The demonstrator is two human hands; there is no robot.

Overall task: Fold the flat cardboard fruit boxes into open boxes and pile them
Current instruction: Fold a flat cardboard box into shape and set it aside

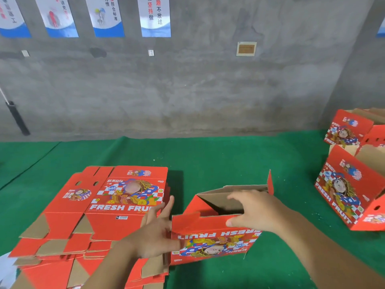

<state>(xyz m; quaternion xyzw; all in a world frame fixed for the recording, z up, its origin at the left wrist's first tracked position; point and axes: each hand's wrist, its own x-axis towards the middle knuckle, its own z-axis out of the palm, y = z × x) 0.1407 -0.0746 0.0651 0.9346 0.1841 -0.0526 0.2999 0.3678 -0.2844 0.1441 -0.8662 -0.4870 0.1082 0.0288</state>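
A red "FRESH FRUIT" cardboard box [216, 240] stands half-folded on the green table, its print upside down and its brown inside showing. My right hand [250, 207] grips its near top edge, fingers reaching inside and thumb on the outer face. My left hand [158, 228] lies with straight fingers against the box's left end. A thick stack of flat red boxes [100, 209] sits to the left.
Folded open boxes [350, 186] are piled at the right edge of the green table [208, 157], with another box [348, 128] behind them. A grey concrete wall with posters rises behind. A black-handled pole [17, 117] leans at far left.
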